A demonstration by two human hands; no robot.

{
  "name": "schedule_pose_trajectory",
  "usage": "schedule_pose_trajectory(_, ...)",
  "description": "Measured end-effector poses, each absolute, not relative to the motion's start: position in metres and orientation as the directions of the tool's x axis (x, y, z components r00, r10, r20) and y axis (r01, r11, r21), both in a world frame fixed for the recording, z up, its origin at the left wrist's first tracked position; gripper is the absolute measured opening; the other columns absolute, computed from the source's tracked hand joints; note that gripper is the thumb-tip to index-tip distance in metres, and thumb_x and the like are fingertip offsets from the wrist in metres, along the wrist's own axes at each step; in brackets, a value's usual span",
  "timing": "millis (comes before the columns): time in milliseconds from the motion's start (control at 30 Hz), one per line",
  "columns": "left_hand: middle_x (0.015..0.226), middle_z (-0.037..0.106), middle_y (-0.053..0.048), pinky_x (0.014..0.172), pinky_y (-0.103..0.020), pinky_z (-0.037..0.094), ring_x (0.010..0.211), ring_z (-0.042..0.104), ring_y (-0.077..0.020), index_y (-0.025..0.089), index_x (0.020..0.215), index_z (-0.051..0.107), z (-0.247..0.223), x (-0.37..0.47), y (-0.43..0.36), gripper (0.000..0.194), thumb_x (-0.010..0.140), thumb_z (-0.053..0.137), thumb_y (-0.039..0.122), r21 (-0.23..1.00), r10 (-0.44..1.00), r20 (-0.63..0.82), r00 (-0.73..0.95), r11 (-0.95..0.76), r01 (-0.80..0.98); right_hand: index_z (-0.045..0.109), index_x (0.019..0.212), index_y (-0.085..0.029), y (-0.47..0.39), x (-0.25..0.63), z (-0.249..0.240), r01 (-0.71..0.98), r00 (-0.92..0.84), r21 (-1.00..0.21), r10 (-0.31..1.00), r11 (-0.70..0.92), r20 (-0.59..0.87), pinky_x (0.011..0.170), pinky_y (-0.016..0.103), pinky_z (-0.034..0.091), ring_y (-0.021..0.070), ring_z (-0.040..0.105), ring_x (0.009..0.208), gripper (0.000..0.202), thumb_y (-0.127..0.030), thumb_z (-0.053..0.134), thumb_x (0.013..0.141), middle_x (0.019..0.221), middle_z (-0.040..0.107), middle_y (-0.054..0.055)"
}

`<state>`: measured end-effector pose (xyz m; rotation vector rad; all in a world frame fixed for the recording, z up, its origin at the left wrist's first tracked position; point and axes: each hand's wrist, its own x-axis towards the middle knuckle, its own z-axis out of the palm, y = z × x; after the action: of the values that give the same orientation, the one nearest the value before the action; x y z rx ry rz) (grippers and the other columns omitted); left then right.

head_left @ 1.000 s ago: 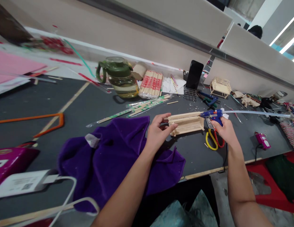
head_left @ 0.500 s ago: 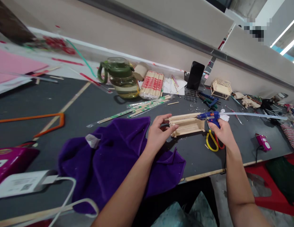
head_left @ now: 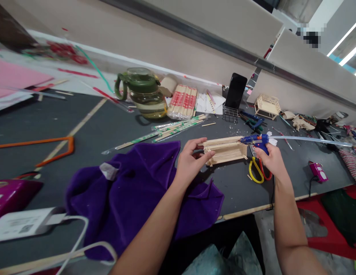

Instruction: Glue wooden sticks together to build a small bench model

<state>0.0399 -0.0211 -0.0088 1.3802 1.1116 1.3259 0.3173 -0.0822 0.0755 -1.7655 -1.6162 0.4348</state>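
Note:
My left hand (head_left: 193, 157) grips the left end of a small box-like frame built of pale wooden sticks (head_left: 228, 156), thumb on the near side and fingers behind. In my right hand (head_left: 272, 158) is a blue hot glue gun (head_left: 256, 139), its nozzle pointing left at the frame's upper right edge. Whether the nozzle touches the wood I cannot tell. A long clear glue stick (head_left: 309, 140) juts out of the gun's back. Scissors with yellow and red handles (head_left: 256, 171) lie on the table just below the gun.
A purple cloth (head_left: 132, 191) covers the table by my left forearm. Behind stand a green-lidded glass teapot (head_left: 147, 95), bundled chopsticks (head_left: 183, 100), a phone (head_left: 236, 91) on a wire stand and a small stick model (head_left: 267, 106). Wrapped chopsticks (head_left: 166, 130) lie nearer. An orange frame (head_left: 69, 147) is at left.
The glue gun and my right hand have shifted very slightly to the right along the frame's edge. My left hand keeps its hold. The view has turned a little.

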Motion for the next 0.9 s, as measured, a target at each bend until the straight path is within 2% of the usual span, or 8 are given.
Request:
schedule_pose_trajectory(200,0.118,0.065,-0.008,0.075,-0.03,0.058,0.098,0.064,-0.0206,0.02,0.118,0.071,-0.009,0.0399,-0.0214,0.056,0.072,0.083,0.049,0.984,0.983,0.18,0.03,-0.181,0.008,0.063,0.074,-0.021,-0.0813,0.3062,0.0757,0.726,0.126,-0.687,0.979,0.019,0.16,0.064,0.03,0.046,0.0193,0.063,0.061,0.033,-0.049,0.06,0.09,0.068,0.072,0.004)
schedule_pose_trajectory(333,0.117,0.065,-0.008,0.075,-0.03,0.058,0.099,0.065,-0.021,0.021,0.119,0.071,-0.0102,0.0397,-0.0211,0.056,0.073,0.083,0.049,0.982,0.982,0.185,0.032,-0.186,0.016,0.062,0.078,-0.021,-0.0818,0.3065,0.0716,0.764,0.128,-0.643,0.968,0.043,0.217,0.061,0.029,0.043,0.0201,0.061,0.064,0.033,-0.051,0.061,0.09,0.071,0.071,0.004)
schedule_pose_trajectory(600,0.117,0.065,-0.008,0.074,-0.03,0.059,0.098,0.066,-0.0214,0.021,0.117,0.071,-0.0104,0.04,-0.0211,0.055,0.072,0.082,0.05,0.98,0.98,0.196,0.027,-0.196,0.023,0.056,0.072,-0.022,-0.0825,0.307,0.0686,0.797,0.121,-0.6,0.958,0.062,0.259,0.058,0.029,0.037,0.0185,0.056,0.06,0.036,-0.054,0.06,0.089,0.065,0.063,0.001)
schedule_pose_trajectory(900,0.116,0.065,-0.008,0.074,-0.032,0.06,0.098,0.066,-0.0221,0.022,0.117,0.072,-0.0095,0.0396,-0.0214,0.054,0.072,0.082,0.049,0.979,0.979,0.2,0.024,-0.201,0.025,0.062,0.074,-0.022,-0.0838,0.3073,0.0712,0.8,0.118,-0.599,0.965,0.048,0.235,0.059,0.029,0.041,0.0197,0.058,0.061,0.035,-0.053,0.06,0.09,0.066,0.066,0.002)
